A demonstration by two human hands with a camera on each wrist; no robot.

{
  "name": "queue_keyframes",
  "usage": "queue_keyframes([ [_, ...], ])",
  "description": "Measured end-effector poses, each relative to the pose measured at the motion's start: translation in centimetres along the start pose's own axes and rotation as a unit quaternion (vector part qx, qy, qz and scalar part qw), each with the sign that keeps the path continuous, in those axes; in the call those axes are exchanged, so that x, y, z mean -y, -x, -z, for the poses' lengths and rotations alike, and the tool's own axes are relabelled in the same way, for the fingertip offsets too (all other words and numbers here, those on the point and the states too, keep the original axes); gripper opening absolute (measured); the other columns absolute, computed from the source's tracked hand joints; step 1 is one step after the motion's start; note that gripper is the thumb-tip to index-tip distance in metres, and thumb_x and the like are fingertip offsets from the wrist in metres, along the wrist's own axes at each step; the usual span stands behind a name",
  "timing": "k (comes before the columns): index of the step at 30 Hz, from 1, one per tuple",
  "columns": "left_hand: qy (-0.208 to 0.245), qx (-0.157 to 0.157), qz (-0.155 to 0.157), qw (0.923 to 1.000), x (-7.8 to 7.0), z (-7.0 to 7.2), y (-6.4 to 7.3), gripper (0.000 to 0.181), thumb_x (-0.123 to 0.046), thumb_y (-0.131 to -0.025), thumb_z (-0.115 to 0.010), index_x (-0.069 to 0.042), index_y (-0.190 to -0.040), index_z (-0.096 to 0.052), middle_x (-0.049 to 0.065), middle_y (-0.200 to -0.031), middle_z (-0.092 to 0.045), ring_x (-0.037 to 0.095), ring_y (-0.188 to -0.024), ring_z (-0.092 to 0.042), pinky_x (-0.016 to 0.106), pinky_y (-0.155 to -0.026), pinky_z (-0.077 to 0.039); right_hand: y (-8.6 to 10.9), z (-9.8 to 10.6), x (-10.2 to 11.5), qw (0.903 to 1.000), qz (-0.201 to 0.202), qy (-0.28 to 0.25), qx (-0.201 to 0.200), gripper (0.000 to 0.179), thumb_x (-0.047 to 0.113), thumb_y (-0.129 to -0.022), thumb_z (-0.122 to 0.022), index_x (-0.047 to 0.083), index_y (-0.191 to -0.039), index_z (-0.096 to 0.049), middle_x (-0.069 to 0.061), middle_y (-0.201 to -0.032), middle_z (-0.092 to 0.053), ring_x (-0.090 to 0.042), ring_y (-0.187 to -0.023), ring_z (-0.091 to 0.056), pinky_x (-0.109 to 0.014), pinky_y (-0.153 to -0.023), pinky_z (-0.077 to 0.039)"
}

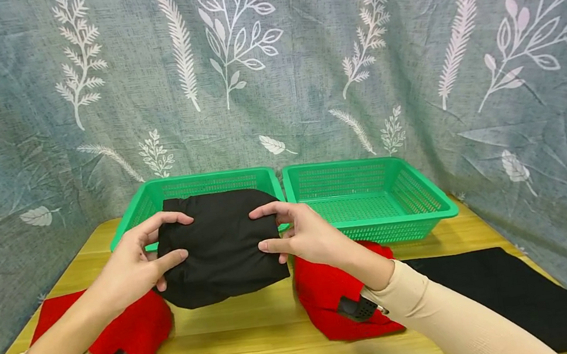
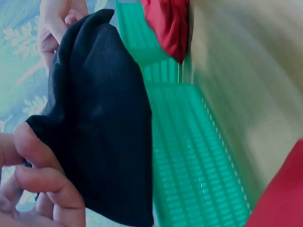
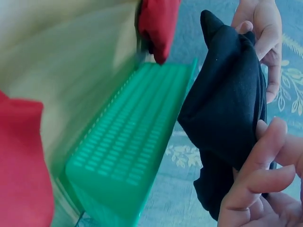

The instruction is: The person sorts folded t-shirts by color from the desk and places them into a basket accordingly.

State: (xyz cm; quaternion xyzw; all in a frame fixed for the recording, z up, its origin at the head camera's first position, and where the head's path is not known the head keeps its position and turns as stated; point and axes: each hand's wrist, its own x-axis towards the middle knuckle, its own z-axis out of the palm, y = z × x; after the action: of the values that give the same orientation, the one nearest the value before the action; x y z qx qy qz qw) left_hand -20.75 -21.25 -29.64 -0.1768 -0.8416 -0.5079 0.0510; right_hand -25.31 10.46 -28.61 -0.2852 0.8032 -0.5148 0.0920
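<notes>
A folded black cloth [image 1: 223,249] is held up in front of the left green basket, with both hands on it. My left hand [image 1: 136,257] pinches its left edge between thumb and fingers. At the opposite edge, my right hand [image 1: 303,233] grips the fabric the same way, thumb toward me. In the left wrist view the black cloth [image 2: 104,118] hangs in loose folds, its lower part drooping. The right wrist view shows the cloth [image 3: 227,99] bunched between the two hands, with layers at the side.
Two green baskets stand side by side at the back, the left basket [image 1: 131,216] partly behind the cloth, the right basket [image 1: 426,215] beside it. Red cloths lie at left [image 1: 143,330] and centre right [image 1: 324,296]. Another black cloth [image 1: 510,296] lies flat on the wooden table [image 1: 241,347].
</notes>
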Motion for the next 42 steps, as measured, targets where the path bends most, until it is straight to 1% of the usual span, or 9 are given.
queue_keyframes([
  [6, 0.003, 0.002, -0.027, 0.9996, 0.5, 1.2, -2.4, 0.047, -0.006, -0.1, -0.076, -0.016, -0.143, -0.059, 0.027, -0.122, -0.068, 0.033, -0.045, -0.056, 0.034, -0.05, -0.055, -2.2, 0.8, 0.1, 0.9998, 0.0, 0.012, -0.014, 0.049, 0.006, -0.098, -0.077, 0.016, -0.145, -0.064, -0.014, -0.116, -0.07, -0.022, -0.061, -0.07, -0.032, -0.074, -0.06],
  [10, 0.006, 0.005, -0.03, 0.9995, 0.9, 2.0, -3.8, 0.048, -0.006, -0.1, -0.075, -0.014, -0.144, -0.058, 0.026, -0.123, -0.068, 0.031, -0.046, -0.056, 0.035, -0.05, -0.055, -3.8, 1.2, 0.0, 0.9995, -0.006, 0.026, -0.019, 0.049, 0.008, -0.099, -0.077, 0.018, -0.145, -0.065, -0.013, -0.116, -0.07, -0.023, -0.065, -0.071, -0.031, -0.071, -0.057],
  [15, -0.006, 0.005, -0.02, 0.9998, 1.4, 2.9, -5.4, 0.048, -0.008, -0.102, -0.074, -0.016, -0.146, -0.058, 0.025, -0.122, -0.067, 0.031, -0.048, -0.056, 0.035, -0.053, -0.055, -5.7, 1.5, 0.1, 0.9987, -0.007, 0.043, -0.028, 0.047, 0.01, -0.099, -0.077, 0.021, -0.143, -0.066, -0.011, -0.117, -0.073, -0.024, -0.069, -0.073, -0.031, -0.065, -0.054],
  [23, -0.017, 0.011, 0.006, 0.9998, 2.3, 4.1, -7.6, 0.049, -0.009, -0.103, -0.073, -0.018, -0.148, -0.056, 0.025, -0.13, -0.065, 0.031, -0.051, -0.055, 0.035, -0.056, -0.055, -8.3, 1.8, -0.2, 0.9979, -0.017, 0.053, -0.034, 0.046, 0.01, -0.1, -0.076, 0.023, -0.143, -0.066, -0.011, -0.113, -0.07, -0.024, -0.072, -0.076, -0.053, -0.088, -0.059],
  [26, -0.018, 0.012, 0.01, 0.9997, 2.8, 4.3, -8.2, 0.049, -0.009, -0.103, -0.072, -0.019, -0.149, -0.055, 0.023, -0.129, -0.064, 0.032, -0.053, -0.056, 0.036, -0.057, -0.055, -9.0, 1.8, -0.4, 0.9977, -0.025, 0.051, -0.036, 0.046, 0.01, -0.1, -0.076, 0.023, -0.143, -0.066, -0.01, -0.112, -0.07, -0.023, -0.072, -0.075, -0.05, -0.085, -0.058],
  [28, -0.02, 0.014, 0.013, 0.9996, 3.1, 4.5, -8.5, 0.049, -0.01, -0.104, -0.072, -0.02, -0.149, -0.055, 0.023, -0.129, -0.063, 0.033, -0.054, -0.056, 0.038, -0.057, -0.055, -9.5, 1.7, -0.5, 0.9976, -0.029, 0.051, -0.036, 0.046, 0.01, -0.1, -0.076, 0.023, -0.143, -0.066, -0.01, -0.11, -0.068, -0.022, -0.072, -0.075, -0.044, -0.076, -0.056],
  [30, -0.022, 0.017, 0.018, 0.9995, 3.5, 4.6, -8.8, 0.05, -0.011, -0.104, -0.071, -0.021, -0.15, -0.054, 0.023, -0.129, -0.062, 0.033, -0.055, -0.056, 0.038, -0.057, -0.055, -9.9, 1.6, -0.8, 0.9976, -0.032, 0.05, -0.036, 0.046, 0.009, -0.101, -0.075, 0.023, -0.144, -0.066, -0.011, -0.108, -0.066, -0.022, -0.073, -0.075, -0.043, -0.076, -0.056],
  [36, -0.029, 0.023, 0.04, 0.9985, 4.3, 5.0, -9.6, 0.051, -0.014, -0.106, -0.069, -0.024, -0.153, -0.052, 0.024, -0.132, -0.058, 0.028, -0.057, -0.056, 0.037, -0.058, -0.053, -11.0, 1.5, -1.4, 0.9972, -0.037, 0.054, -0.037, 0.047, 0.009, -0.102, -0.074, 0.022, -0.146, -0.064, -0.013, -0.113, -0.064, -0.022, -0.074, -0.076, -0.059, -0.098, -0.055],
  [42, -0.033, 0.034, 0.05, 0.9976, 5.3, 5.2, -10.5, 0.052, -0.014, -0.107, -0.067, -0.024, -0.156, -0.05, 0.025, -0.132, -0.056, 0.027, -0.06, -0.058, 0.037, -0.059, -0.052, -11.8, 1.5, -1.9, 0.9969, -0.041, 0.058, -0.034, 0.048, 0.007, -0.102, -0.073, 0.02, -0.147, -0.063, -0.015, -0.114, -0.064, -0.02, -0.075, -0.076, -0.059, -0.101, -0.056],
])
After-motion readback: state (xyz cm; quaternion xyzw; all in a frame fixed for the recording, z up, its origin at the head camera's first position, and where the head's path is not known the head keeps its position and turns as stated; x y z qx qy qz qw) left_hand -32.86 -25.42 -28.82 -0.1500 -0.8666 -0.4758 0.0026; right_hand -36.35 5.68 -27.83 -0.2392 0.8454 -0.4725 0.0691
